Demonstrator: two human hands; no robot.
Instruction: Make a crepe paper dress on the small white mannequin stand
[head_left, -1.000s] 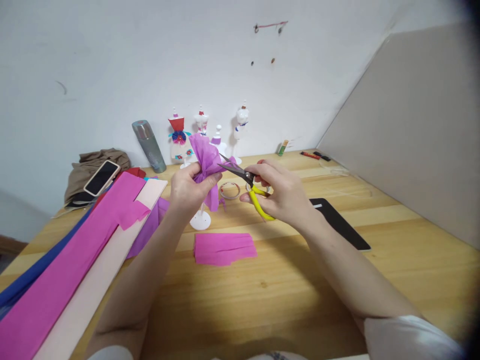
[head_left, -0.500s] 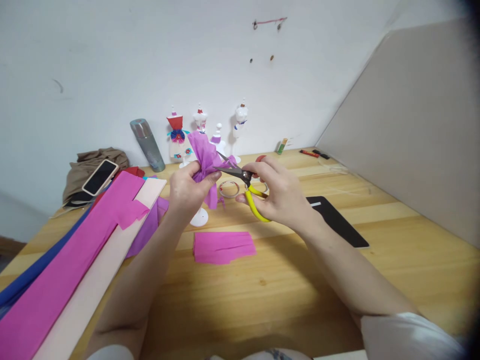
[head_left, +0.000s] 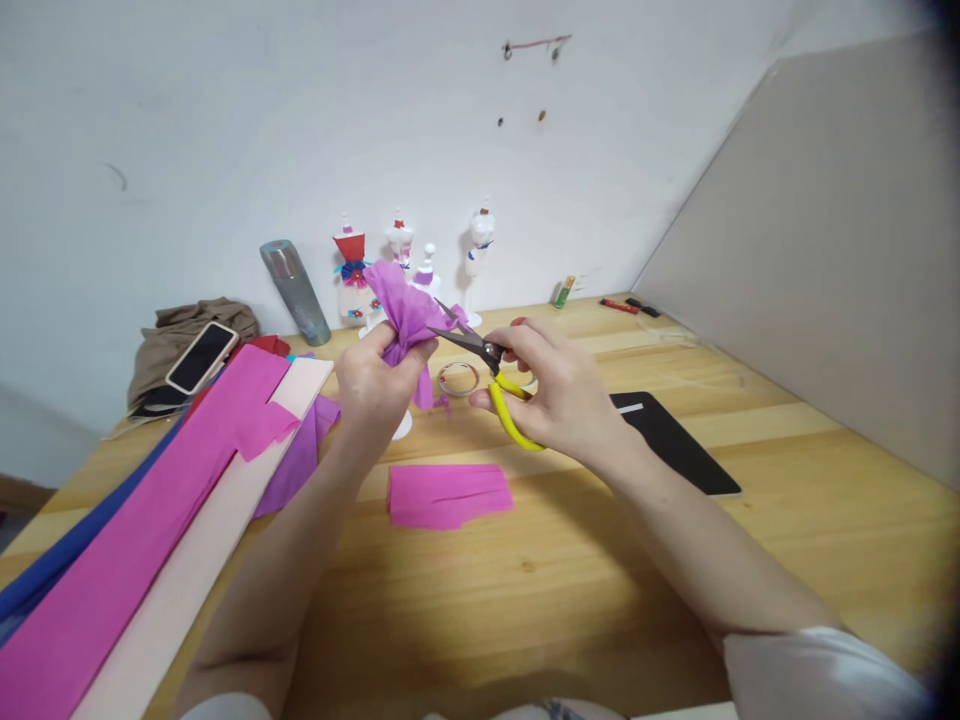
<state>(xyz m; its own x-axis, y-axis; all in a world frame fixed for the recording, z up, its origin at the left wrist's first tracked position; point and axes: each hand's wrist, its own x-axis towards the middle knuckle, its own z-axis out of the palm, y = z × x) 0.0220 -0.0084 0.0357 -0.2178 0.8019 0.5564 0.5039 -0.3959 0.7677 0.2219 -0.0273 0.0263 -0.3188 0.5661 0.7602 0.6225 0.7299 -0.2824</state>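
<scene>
My left hand [head_left: 377,385] pinches a gathered piece of purple crepe paper [head_left: 405,310], fanned out above the fingers with a tail hanging below. My right hand [head_left: 566,385] holds yellow-handled scissors [head_left: 514,412], their dark blades parted and pointing left at the paper's right side. Whether the blades touch the paper I cannot tell. Below the hands, a folded pink crepe paper piece [head_left: 450,495] lies flat on the table. A small purple scrap [head_left: 442,404] lies near a ring-shaped roll [head_left: 458,378] behind the scissors.
Small dress-form figures, one in a red top [head_left: 349,247], stand along the wall. Long pink strips [head_left: 150,530] and a pale strip [head_left: 202,540] cover the left. A phone [head_left: 202,357], a bottle [head_left: 296,292], a black flat object [head_left: 675,442] and markers [head_left: 621,306] lie or stand around.
My left hand and the purple crepe paper have shifted slightly left, away from the scissors. The right hand and the parted blades are nearly where they were.
</scene>
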